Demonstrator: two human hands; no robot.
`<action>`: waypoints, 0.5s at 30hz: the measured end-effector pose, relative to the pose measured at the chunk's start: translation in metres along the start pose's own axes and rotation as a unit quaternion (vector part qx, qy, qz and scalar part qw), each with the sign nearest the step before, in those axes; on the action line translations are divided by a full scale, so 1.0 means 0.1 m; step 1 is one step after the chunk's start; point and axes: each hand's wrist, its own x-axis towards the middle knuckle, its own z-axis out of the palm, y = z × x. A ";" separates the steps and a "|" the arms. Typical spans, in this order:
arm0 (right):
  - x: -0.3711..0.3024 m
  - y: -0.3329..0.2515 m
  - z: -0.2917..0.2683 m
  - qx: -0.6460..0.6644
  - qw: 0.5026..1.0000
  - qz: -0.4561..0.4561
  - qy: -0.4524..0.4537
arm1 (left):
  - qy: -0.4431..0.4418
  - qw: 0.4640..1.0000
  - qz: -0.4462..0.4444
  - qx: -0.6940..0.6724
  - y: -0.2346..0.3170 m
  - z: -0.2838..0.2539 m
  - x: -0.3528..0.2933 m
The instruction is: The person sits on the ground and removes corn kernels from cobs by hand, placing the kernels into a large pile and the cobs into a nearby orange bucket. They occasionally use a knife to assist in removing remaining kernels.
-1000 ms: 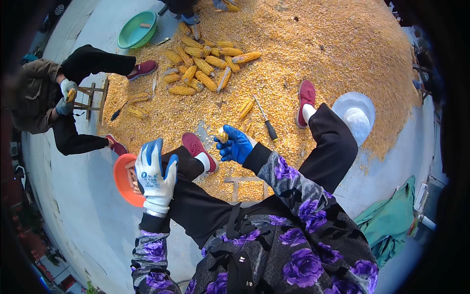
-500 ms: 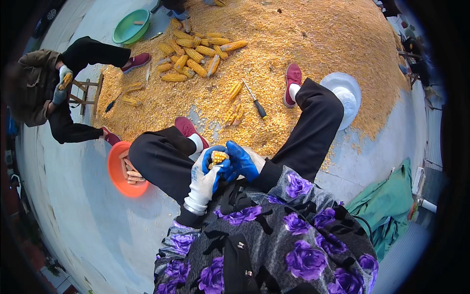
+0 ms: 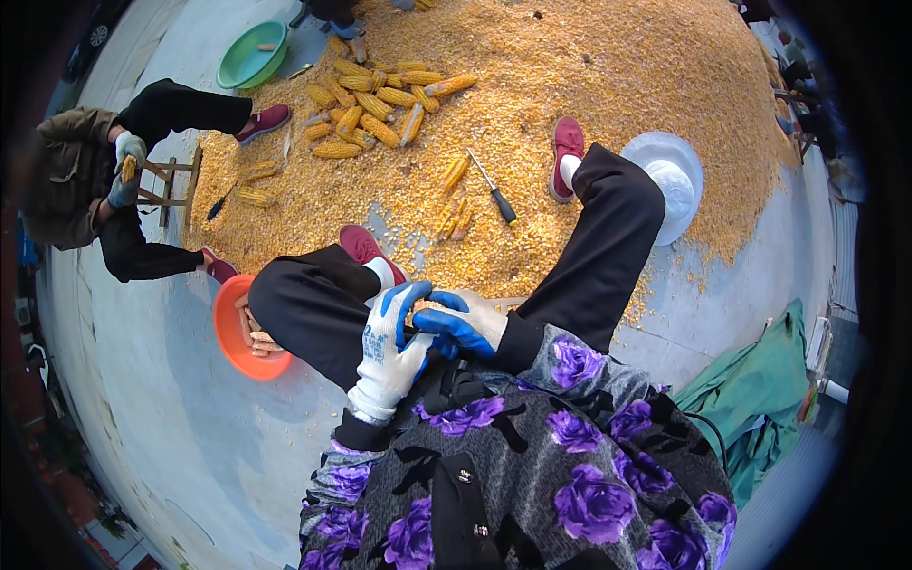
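Observation:
Both my hands wear white work gloves with blue-coated fingers and meet over my lap. My left hand (image 3: pixel 385 347) is curled around a corn cob (image 3: pixel 427 307), most of which the gloves hide. From the other side my right hand (image 3: pixel 465 323) closes on the same cob, its blue fingers touching the left glove. Beyond my knees lie a few partly stripped cobs (image 3: pixel 455 174) on loose kernels. Near them rests a screwdriver (image 3: pixel 503 204) with a black handle and a bare metal shaft.
A wide kernel pile (image 3: pixel 589 85) spreads ahead, with a heap of whole corn cobs (image 3: pixel 375 100) on it. An orange basin (image 3: pixel 225 328) holds bare cobs at left; a green basin (image 3: pixel 228 71) stands beyond. A co-worker (image 3: pixel 76 171) sits left. White lid-like dish (image 3: pixel 679 152) and green cloth (image 3: pixel 750 380) lie right.
The yellow end of the cob, visible before, is now mostly covered by my gloves. My left hand has turned to show its back, and my right fingers have come down over the cob.

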 end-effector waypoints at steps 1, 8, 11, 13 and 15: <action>-0.02 -0.02 0.03 0.001 1.000 -0.012 0.001 | -0.009 0.999 0.015 0.037 0.03 -0.04 0.01; -0.11 0.06 0.01 -0.026 0.999 -0.024 -0.016 | -0.004 0.991 0.082 0.107 -0.06 0.02 -0.09; -0.08 0.10 -0.03 0.002 1.000 -0.011 -0.020 | 0.037 0.984 0.109 0.140 -0.08 0.10 -0.11; -0.09 0.10 -0.01 0.020 1.000 -0.011 -0.003 | 0.049 0.986 0.098 0.122 -0.05 0.13 -0.11; -0.09 0.09 0.01 0.032 0.999 -0.019 0.005 | 0.030 0.996 0.039 0.069 -0.04 0.15 -0.15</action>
